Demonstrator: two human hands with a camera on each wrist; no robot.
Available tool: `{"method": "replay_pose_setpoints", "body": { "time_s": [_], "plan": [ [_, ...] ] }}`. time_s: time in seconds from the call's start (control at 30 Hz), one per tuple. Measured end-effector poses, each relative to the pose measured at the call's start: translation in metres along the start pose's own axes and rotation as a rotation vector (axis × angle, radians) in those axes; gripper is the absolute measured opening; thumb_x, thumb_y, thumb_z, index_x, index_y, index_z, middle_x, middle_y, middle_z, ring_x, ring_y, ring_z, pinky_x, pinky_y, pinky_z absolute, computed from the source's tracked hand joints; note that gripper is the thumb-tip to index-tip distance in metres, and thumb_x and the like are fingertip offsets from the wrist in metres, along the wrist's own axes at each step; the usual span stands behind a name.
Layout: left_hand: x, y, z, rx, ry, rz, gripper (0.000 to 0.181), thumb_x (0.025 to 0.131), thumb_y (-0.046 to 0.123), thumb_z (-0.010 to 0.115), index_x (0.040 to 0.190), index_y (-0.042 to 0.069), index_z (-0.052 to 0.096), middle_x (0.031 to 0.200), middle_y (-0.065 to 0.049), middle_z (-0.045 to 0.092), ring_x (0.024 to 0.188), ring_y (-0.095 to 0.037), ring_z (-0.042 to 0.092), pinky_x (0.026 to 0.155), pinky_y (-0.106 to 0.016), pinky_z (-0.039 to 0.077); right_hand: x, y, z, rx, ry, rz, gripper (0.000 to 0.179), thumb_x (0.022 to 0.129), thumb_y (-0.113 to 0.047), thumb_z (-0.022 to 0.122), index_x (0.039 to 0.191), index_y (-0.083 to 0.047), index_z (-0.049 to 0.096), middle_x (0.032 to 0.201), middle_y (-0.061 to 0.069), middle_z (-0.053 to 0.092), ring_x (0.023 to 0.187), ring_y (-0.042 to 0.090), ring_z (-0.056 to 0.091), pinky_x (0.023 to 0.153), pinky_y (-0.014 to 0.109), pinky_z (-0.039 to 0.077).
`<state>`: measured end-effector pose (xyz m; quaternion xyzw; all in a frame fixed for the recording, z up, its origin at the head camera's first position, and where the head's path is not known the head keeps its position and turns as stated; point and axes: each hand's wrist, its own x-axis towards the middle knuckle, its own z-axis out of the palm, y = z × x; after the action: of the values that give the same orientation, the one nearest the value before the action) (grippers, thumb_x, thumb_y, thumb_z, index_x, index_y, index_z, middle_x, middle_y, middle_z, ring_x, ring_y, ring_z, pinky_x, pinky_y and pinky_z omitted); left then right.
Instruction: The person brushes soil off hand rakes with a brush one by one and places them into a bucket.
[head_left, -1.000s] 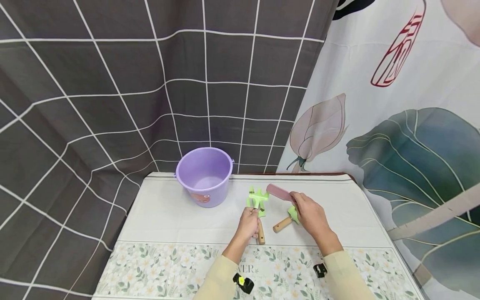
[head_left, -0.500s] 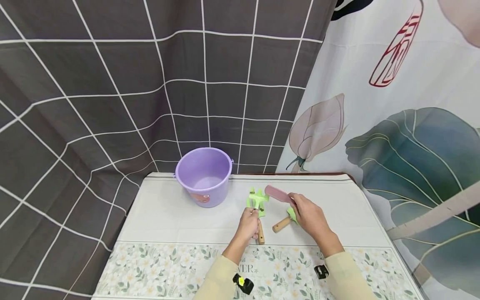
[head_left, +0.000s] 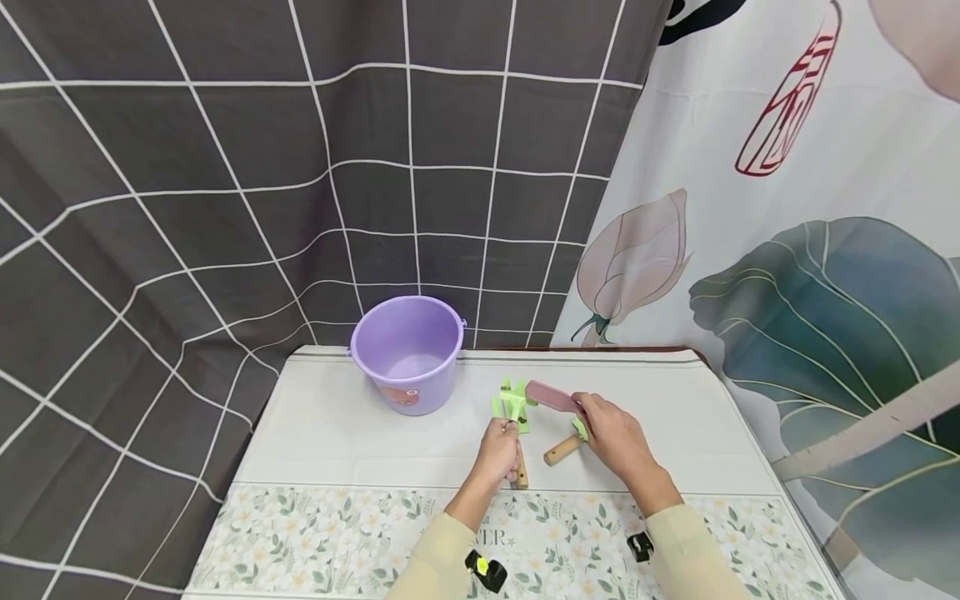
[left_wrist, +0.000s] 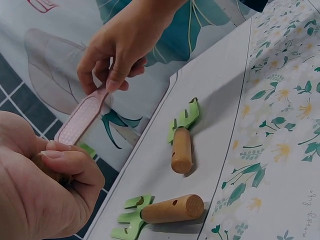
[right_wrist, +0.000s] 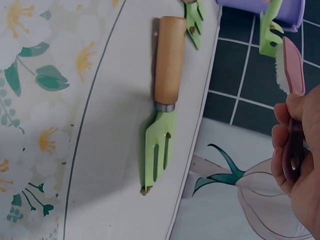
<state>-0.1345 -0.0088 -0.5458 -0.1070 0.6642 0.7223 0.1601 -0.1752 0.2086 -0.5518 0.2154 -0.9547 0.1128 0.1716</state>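
Note:
My left hand (head_left: 497, 450) grips the handle of a green garden rake (head_left: 515, 405), its head raised above the table. In the left wrist view, the fingers (left_wrist: 75, 165) wrap the wooden end. My right hand (head_left: 617, 433) holds a pink brush (head_left: 549, 396) by its dark handle; white bristles (right_wrist: 281, 72) face the rake head in the right wrist view, right by its tines. Below the left hand lies a green hand fork (left_wrist: 160, 211) with a wooden handle. Another green hand fork (right_wrist: 167, 100) lies nearer the right hand, partly hidden by it in the head view.
A purple bucket (head_left: 431, 396) stands at the back left of the table, left of the hands. The table (head_left: 337, 450) has a white cloth with a floral front band. Grey checked and white printed curtains (head_left: 450, 200) hang close behind.
My right hand and the brush have shifted slightly left, so the brush head now overlaps the rake's edge in the head view. The left hand stays nearly still.

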Motion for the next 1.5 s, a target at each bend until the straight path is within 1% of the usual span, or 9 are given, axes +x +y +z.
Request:
{"method": "replay_pose_setpoints", "body": {
  "time_s": [0.13, 0.3, 0.5, 0.67, 0.8, 0.9, 1.07, 1.27, 1.5],
  "plan": [
    [0.001, -0.002, 0.000, -0.001, 0.011, 0.000, 0.025, 0.111, 0.022, 0.035, 0.128, 0.005, 0.043, 0.080, 0.000, 0.047, 0.054, -0.007, 0.033, 0.045, -0.019, 0.027, 0.002, 0.001, -0.002, 0.002, -0.012, 0.016, 0.037, 0.091, -0.014, 0.081, 0.123, -0.012, 0.062, 0.103, 0.007, 0.073, 0.088, 0.025, 0.073, 0.071, 0.043, 0.062],
    [0.002, -0.004, -0.002, 0.014, 0.020, 0.011, 0.023, 0.111, 0.021, 0.036, 0.124, 0.005, 0.044, 0.080, -0.001, 0.048, 0.053, -0.007, 0.034, 0.044, -0.019, 0.028, 0.003, 0.003, -0.005, 0.016, 0.014, 0.022, 0.034, 0.093, -0.012, 0.077, 0.124, -0.009, 0.062, 0.105, 0.010, 0.073, 0.089, 0.027, 0.073, 0.072, 0.046, 0.062],
    [0.001, -0.005, -0.004, 0.021, 0.014, 0.012, 0.026, 0.111, 0.020, 0.036, 0.127, 0.002, 0.043, 0.081, 0.000, 0.048, 0.053, -0.007, 0.034, 0.044, -0.018, 0.029, 0.005, 0.008, -0.010, 0.029, 0.020, 0.035, 0.034, 0.094, -0.008, 0.075, 0.125, -0.007, 0.062, 0.105, 0.012, 0.073, 0.090, 0.030, 0.073, 0.072, 0.047, 0.062],
    [0.001, -0.006, -0.004, 0.010, 0.011, 0.015, 0.025, 0.111, 0.021, 0.036, 0.128, 0.004, 0.043, 0.081, 0.000, 0.048, 0.053, -0.007, 0.033, 0.045, -0.018, 0.028, 0.006, 0.014, -0.013, 0.040, 0.030, 0.055, 0.032, 0.095, -0.007, 0.073, 0.124, -0.007, 0.062, 0.105, 0.013, 0.073, 0.089, 0.031, 0.073, 0.071, 0.049, 0.062],
    [0.001, -0.006, -0.004, 0.001, 0.013, 0.009, 0.025, 0.111, 0.021, 0.037, 0.129, 0.004, 0.043, 0.081, -0.001, 0.048, 0.053, -0.007, 0.033, 0.045, -0.018, 0.028, 0.005, 0.012, -0.012, 0.063, 0.020, 0.036, 0.030, 0.096, -0.008, 0.072, 0.124, -0.007, 0.062, 0.108, 0.013, 0.073, 0.092, 0.031, 0.074, 0.073, 0.049, 0.062],
    [0.001, -0.006, -0.004, 0.006, 0.014, 0.004, 0.027, 0.110, 0.020, 0.036, 0.130, 0.003, 0.043, 0.082, -0.002, 0.048, 0.053, -0.007, 0.033, 0.045, -0.018, 0.028, 0.003, 0.007, -0.008, 0.079, 0.010, -0.001, 0.028, 0.096, -0.009, 0.072, 0.123, -0.007, 0.063, 0.108, 0.012, 0.074, 0.092, 0.029, 0.074, 0.074, 0.048, 0.062],
    [0.001, -0.007, -0.003, -0.003, 0.003, 0.002, 0.027, 0.110, 0.019, 0.036, 0.129, 0.000, 0.041, 0.082, -0.002, 0.047, 0.053, -0.007, 0.033, 0.045, -0.018, 0.027, -0.002, 0.000, 0.001, 0.080, -0.004, -0.043, 0.026, 0.097, -0.011, 0.073, 0.121, -0.010, 0.063, 0.106, 0.009, 0.074, 0.090, 0.026, 0.074, 0.071, 0.045, 0.062],
    [0.000, -0.010, -0.001, -0.007, -0.005, 0.015, 0.019, 0.111, 0.020, 0.035, 0.121, 0.006, 0.042, 0.083, -0.001, 0.046, 0.055, -0.008, 0.034, 0.046, -0.017, 0.027, -0.003, 0.000, 0.005, 0.051, 0.026, -0.049, 0.029, 0.094, -0.009, 0.075, 0.120, -0.010, 0.064, 0.099, 0.009, 0.073, 0.083, 0.027, 0.073, 0.065, 0.045, 0.061],
    [-0.001, -0.010, 0.000, -0.021, 0.012, 0.014, 0.021, 0.111, 0.020, 0.035, 0.124, 0.006, 0.042, 0.083, -0.002, 0.046, 0.054, -0.007, 0.033, 0.045, -0.018, 0.028, 0.002, 0.001, -0.002, 0.027, 0.039, -0.009, 0.034, 0.092, -0.011, 0.078, 0.123, -0.008, 0.063, 0.099, 0.010, 0.072, 0.083, 0.029, 0.072, 0.066, 0.047, 0.061]
  ]
}}
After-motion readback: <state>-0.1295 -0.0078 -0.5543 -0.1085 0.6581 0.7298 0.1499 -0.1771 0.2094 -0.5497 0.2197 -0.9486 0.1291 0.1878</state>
